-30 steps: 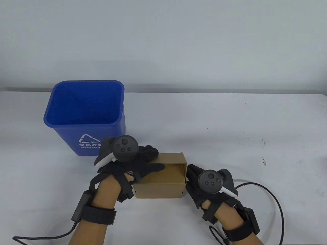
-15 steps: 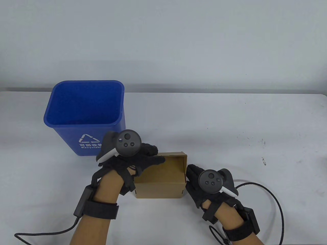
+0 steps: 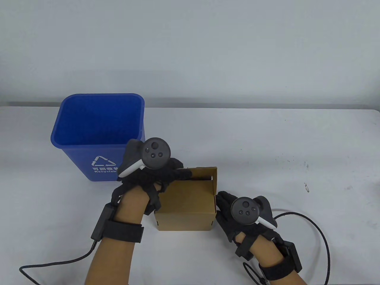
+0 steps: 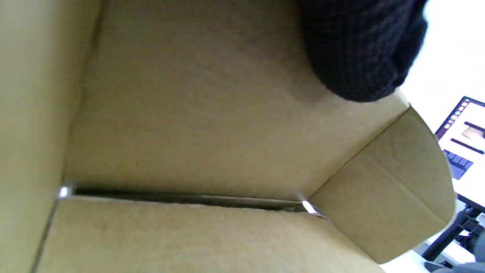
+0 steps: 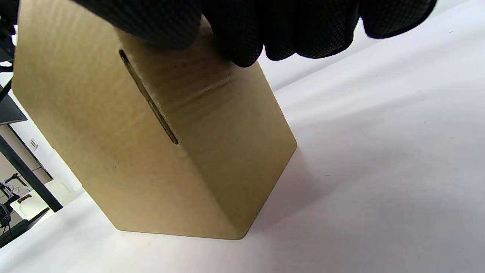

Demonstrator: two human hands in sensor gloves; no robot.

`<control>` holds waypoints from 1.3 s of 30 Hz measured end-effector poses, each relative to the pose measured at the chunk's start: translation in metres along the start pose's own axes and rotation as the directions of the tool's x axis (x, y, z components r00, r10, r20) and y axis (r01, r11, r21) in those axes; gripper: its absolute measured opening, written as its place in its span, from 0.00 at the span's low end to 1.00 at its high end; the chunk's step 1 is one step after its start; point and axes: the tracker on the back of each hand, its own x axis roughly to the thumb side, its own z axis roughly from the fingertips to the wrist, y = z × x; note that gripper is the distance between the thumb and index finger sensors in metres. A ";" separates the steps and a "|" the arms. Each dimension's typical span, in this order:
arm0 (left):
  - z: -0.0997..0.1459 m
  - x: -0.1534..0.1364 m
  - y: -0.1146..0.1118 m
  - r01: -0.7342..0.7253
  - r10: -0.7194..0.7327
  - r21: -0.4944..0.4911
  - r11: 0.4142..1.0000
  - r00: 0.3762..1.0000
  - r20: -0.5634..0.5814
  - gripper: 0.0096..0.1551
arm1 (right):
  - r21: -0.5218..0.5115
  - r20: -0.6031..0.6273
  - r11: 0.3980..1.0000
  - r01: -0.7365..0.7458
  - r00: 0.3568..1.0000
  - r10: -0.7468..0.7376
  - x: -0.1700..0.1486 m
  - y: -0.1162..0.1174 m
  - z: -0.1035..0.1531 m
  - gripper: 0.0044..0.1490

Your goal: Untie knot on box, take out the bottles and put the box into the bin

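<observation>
The right hand (image 3: 234,207) was nearest, low on the right side of the tabletop (image 3: 267,166). Its fingers (image 5: 242,34) were curled over the top right edge of the box (image 3: 185,204), clamped on the cardboard wall. A black cable (image 3: 320,234) looped on the tabletop beside that wrist.

The box stood near the front middle of the tabletop, between the two hands. It was brown cardboard with its top open. It looked tipped, with its far side lifted a little, but I could not tell how much. No bottles and no string showed anywhere, so the box was likely empty by then.

The left hand (image 3: 154,175) was a bit farther back, on the far left corner of the box. Its fingers reached over the far rim and down inside, holding that wall in a pinch.

The blue bin (image 3: 98,136) stood farther back on the left, upright and open, just beside the left hand.

The box was probably very light and a bit bendy. Thin walls could fold if squeezed hard. The best places to hold looked like the top edges near the corners, where the cardboard is stiffest. A gentle hold on both sides should do for the lift over to the bin.
</observation>
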 end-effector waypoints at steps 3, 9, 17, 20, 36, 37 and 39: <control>-0.004 -0.001 0.001 0.006 -0.006 -0.003 1.000 1.000 -0.010 0.38 | 0.000 0.000 1.000 0.000 1.000 0.000 0.000 0.000 0.000 0.38; -0.002 -0.005 -0.001 -0.007 0.007 0.018 1.000 1.000 -0.014 0.40 | -0.003 0.002 1.000 -0.001 1.000 0.001 0.001 -0.003 0.001 0.38; 0.032 -0.023 -0.010 -0.278 0.272 0.120 0.953 0.960 0.060 0.56 | -0.031 0.014 0.995 0.096 0.995 -0.096 0.001 -0.012 0.005 0.39; 0.049 -0.034 -0.023 -0.396 0.384 0.142 0.907 0.917 0.107 0.60 | -0.017 0.020 0.986 0.168 0.986 -0.168 0.000 -0.012 0.005 0.39; 0.117 -0.097 -0.112 -0.754 0.747 0.018 0.657 0.654 0.124 0.73 | 0.004 0.046 0.951 0.309 0.950 -0.309 0.001 -0.012 0.006 0.41; 0.117 -0.097 -0.114 -0.750 0.748 -0.009 0.661 0.658 0.088 0.74 | 0.006 0.044 0.948 0.318 0.947 -0.318 0.001 -0.012 0.007 0.41; 0.118 -0.098 -0.115 -0.726 0.726 -0.020 0.687 0.686 0.054 0.74 | 0.017 0.042 0.941 0.337 0.940 -0.337 0.000 -0.013 0.007 0.42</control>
